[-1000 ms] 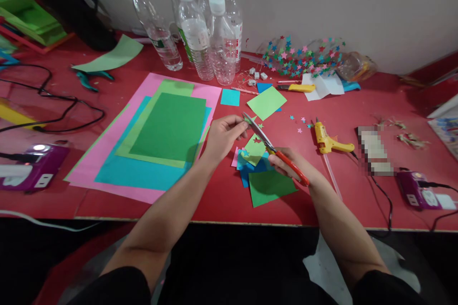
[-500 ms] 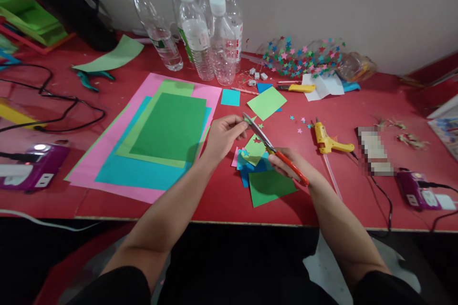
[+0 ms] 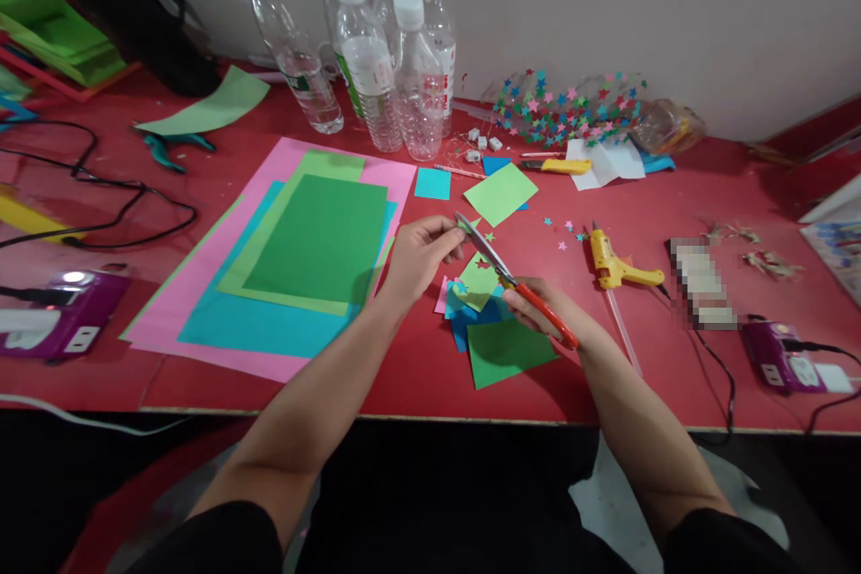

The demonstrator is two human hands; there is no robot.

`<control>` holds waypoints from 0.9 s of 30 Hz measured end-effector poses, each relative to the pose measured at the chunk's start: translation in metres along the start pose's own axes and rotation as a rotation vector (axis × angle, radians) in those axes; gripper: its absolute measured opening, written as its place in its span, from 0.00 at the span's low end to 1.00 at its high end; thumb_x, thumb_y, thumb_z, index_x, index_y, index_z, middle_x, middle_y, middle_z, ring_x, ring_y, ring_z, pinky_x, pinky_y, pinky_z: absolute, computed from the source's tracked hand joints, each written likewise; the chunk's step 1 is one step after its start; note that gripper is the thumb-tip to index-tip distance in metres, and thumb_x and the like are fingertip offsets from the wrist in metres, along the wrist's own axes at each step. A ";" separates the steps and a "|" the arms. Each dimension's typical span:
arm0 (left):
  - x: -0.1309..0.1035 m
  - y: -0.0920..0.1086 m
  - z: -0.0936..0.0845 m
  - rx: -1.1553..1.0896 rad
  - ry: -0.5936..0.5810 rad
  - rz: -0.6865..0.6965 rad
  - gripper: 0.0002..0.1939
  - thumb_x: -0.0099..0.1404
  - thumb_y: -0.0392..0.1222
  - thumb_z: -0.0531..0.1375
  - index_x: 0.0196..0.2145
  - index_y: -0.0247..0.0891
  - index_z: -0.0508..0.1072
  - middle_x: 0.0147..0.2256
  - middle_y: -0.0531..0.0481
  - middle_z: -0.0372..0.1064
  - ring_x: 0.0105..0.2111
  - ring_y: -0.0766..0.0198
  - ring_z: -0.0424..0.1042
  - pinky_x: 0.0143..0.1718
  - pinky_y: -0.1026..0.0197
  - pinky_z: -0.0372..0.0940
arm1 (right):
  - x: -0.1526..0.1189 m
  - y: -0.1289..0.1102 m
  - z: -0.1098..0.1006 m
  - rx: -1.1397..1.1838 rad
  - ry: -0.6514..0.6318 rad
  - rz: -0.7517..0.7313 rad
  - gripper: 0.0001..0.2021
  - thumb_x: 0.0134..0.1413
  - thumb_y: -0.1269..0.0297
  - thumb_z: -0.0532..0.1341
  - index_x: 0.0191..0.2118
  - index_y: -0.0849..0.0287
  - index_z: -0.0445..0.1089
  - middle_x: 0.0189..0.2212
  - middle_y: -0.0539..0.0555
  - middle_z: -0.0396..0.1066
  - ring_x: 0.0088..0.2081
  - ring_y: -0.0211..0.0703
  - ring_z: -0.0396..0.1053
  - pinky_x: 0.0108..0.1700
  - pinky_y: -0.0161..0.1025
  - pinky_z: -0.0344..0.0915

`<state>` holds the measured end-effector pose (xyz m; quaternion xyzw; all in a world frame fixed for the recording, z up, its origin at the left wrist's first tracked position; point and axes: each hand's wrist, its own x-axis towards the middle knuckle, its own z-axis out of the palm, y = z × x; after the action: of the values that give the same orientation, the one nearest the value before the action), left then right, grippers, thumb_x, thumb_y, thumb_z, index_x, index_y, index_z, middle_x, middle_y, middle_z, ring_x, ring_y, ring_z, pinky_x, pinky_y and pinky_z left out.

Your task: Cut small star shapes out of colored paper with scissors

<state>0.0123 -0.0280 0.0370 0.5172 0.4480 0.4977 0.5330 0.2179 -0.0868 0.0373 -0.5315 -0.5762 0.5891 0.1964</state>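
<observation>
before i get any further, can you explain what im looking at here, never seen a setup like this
There is no machine here. The view comes from a camera worn on the head, looking forward and down at the wearer's own bare left hand and right hand. The right holds red-handled metal scissors; the left pinches a small piece of green paper near the blades. On the red table lie large pink, blue and green paper sheets and a yellow glue gun. Clear plastic bottles with white caps stand behind.
</observation>
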 end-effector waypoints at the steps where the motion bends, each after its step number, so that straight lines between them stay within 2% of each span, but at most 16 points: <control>1: 0.000 0.000 0.000 0.000 0.000 0.001 0.08 0.56 0.41 0.60 0.21 0.37 0.71 0.17 0.54 0.67 0.19 0.71 0.63 0.23 0.66 0.60 | 0.000 0.000 0.000 0.000 -0.001 -0.005 0.25 0.52 0.38 0.58 0.25 0.58 0.58 0.14 0.42 0.50 0.16 0.30 0.49 0.18 0.32 0.44; 14: 0.002 -0.001 -0.002 0.003 0.000 0.000 0.08 0.56 0.40 0.60 0.21 0.37 0.72 0.17 0.55 0.66 0.19 0.72 0.63 0.23 0.66 0.59 | 0.003 0.004 -0.001 0.005 -0.004 0.003 0.23 0.51 0.42 0.61 0.26 0.58 0.58 0.16 0.42 0.52 0.17 0.31 0.51 0.19 0.31 0.46; 17: 0.004 -0.002 -0.004 0.025 0.047 0.019 0.07 0.55 0.40 0.60 0.22 0.37 0.71 0.18 0.55 0.65 0.20 0.72 0.63 0.23 0.66 0.58 | 0.004 0.004 -0.001 0.016 -0.012 -0.003 0.23 0.50 0.43 0.62 0.26 0.57 0.57 0.16 0.42 0.52 0.17 0.30 0.51 0.19 0.31 0.46; 19: 0.004 -0.003 -0.003 0.025 0.074 0.041 0.06 0.55 0.40 0.61 0.23 0.37 0.70 0.19 0.56 0.64 0.21 0.72 0.63 0.25 0.67 0.59 | 0.004 0.005 -0.002 0.000 -0.012 -0.020 0.23 0.51 0.42 0.61 0.25 0.57 0.56 0.16 0.43 0.52 0.17 0.31 0.51 0.20 0.31 0.46; 27: -0.003 -0.001 0.004 -0.013 0.055 0.090 0.06 0.55 0.39 0.61 0.23 0.37 0.69 0.20 0.56 0.63 0.23 0.72 0.62 0.26 0.66 0.59 | -0.002 -0.003 -0.003 -0.069 -0.059 -0.076 0.24 0.55 0.39 0.55 0.25 0.57 0.55 0.17 0.44 0.55 0.18 0.31 0.51 0.21 0.32 0.47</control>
<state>0.0159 -0.0316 0.0359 0.5195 0.4354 0.5381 0.5011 0.2196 -0.0860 0.0413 -0.4983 -0.6213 0.5763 0.1831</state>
